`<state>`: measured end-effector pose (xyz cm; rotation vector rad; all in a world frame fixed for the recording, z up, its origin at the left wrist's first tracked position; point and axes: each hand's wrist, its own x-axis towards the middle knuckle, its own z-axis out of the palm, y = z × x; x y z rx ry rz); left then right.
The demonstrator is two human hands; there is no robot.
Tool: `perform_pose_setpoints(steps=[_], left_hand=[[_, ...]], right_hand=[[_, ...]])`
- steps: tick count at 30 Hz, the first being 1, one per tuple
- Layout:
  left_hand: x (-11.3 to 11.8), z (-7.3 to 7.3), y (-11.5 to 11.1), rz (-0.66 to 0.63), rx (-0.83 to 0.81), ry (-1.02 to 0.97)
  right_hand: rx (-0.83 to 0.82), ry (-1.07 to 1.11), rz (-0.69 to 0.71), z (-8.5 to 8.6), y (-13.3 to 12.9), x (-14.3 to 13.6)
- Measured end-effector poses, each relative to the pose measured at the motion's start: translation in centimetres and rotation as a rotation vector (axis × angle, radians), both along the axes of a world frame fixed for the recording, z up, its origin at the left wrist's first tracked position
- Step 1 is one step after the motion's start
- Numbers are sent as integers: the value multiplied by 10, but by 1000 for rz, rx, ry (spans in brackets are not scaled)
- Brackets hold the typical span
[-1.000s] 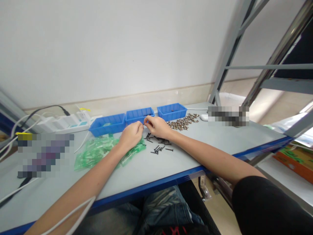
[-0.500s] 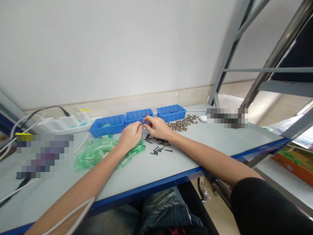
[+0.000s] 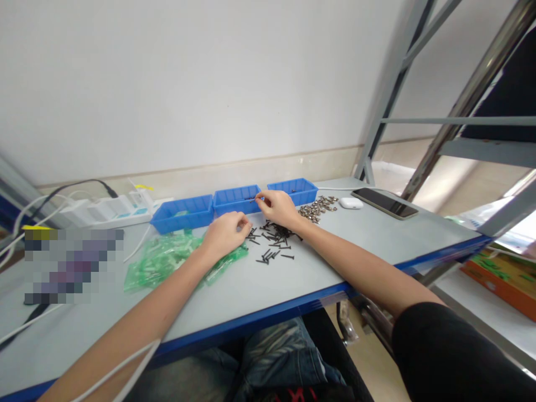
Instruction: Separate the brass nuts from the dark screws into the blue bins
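My right hand (image 3: 277,209) is at the front edge of the middle blue bin (image 3: 237,207), thumb and forefinger pinched on what looks like a small dark screw (image 3: 252,199). My left hand (image 3: 226,233) rests lower and to the left, with its fingers curled together; whatever it might hold is hidden. Below the right hand, black screws (image 3: 274,241) lie scattered on the table. A pile of shiny metal fasteners (image 3: 318,209) spreads out behind the right wrist. Under and beside my left wrist lies a green plastic bag (image 3: 163,259) with pale pieces inside.
Blue bins stand left (image 3: 182,215) and right (image 3: 299,191) of the middle one, along the wall. A white earbud case (image 3: 350,203) and a phone (image 3: 385,202) lie to the right. A white power strip (image 3: 121,209) with plugs and cables sits at the left.
My hands were together and have come apart. The right hand has moved right and slightly up to the middle bin's edge; the left has dropped slightly.
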<state>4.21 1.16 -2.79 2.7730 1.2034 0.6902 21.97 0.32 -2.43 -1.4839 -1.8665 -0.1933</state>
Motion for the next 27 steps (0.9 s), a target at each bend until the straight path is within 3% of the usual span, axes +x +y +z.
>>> perform_pose_setpoints(steps=[5,13,27], left_hand=[[-1,3,-5,-58,49,99],[1,-1,-4,-95,21,157],[4,2,-9,75,38,204]], right_hand=[[-55,9,-175,-3,8,11],[-86,-30,-228,-4,9,8],[-89,-43,-257,1,10,9]])
